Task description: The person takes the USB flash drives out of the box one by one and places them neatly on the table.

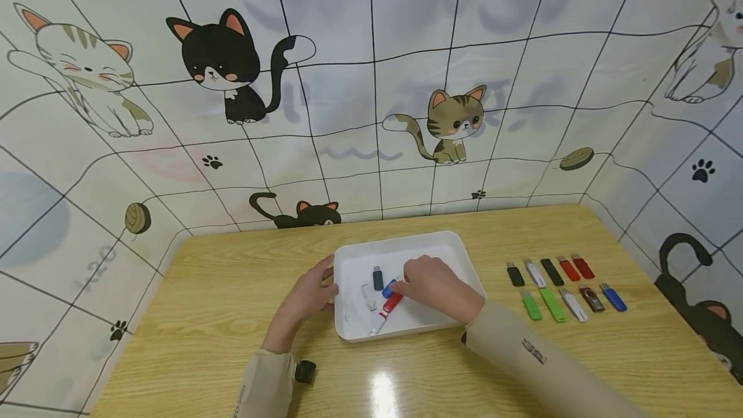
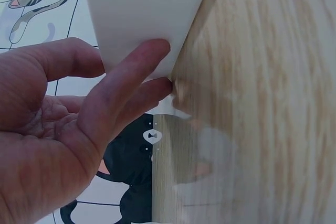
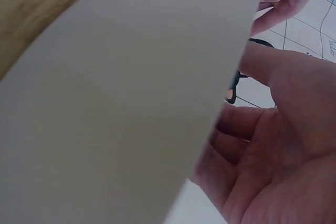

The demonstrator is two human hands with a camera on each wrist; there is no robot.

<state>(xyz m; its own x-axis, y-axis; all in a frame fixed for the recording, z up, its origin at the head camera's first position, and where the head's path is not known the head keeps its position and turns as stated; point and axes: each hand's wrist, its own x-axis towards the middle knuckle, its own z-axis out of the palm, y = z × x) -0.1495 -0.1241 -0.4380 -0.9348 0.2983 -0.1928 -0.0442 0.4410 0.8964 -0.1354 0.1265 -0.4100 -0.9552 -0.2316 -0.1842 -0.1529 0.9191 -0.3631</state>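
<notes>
A white tray (image 1: pixel 355 326) sits on the wooden table. My left hand (image 1: pixel 306 297) touches the outside of its left wall; in the left wrist view the fingertips (image 2: pixel 157 51) rest against that wall. My right hand (image 1: pixel 432 284) reaches over the tray, its thumb and fingers pinching a blue USB flash drive (image 1: pixel 389 289). Part of the drive is covered by the fingers. Beside it lie a black USB flash drive (image 1: pixel 378 278), a clear or silver one (image 1: pixel 368 297) and a red one (image 1: pixel 392 303). In the right wrist view the tray wall hides the fingertips of my right hand (image 3: pixel 278 140).
Right of the tray, several USB flash drives lie in two rows, among them a red one (image 1: pixel 582 266), a green one (image 1: pixel 552 305) and a blue one (image 1: pixel 613 297). A cat-patterned cloth (image 1: pixel 348 95) stands behind the table (image 1: pixel 232 289).
</notes>
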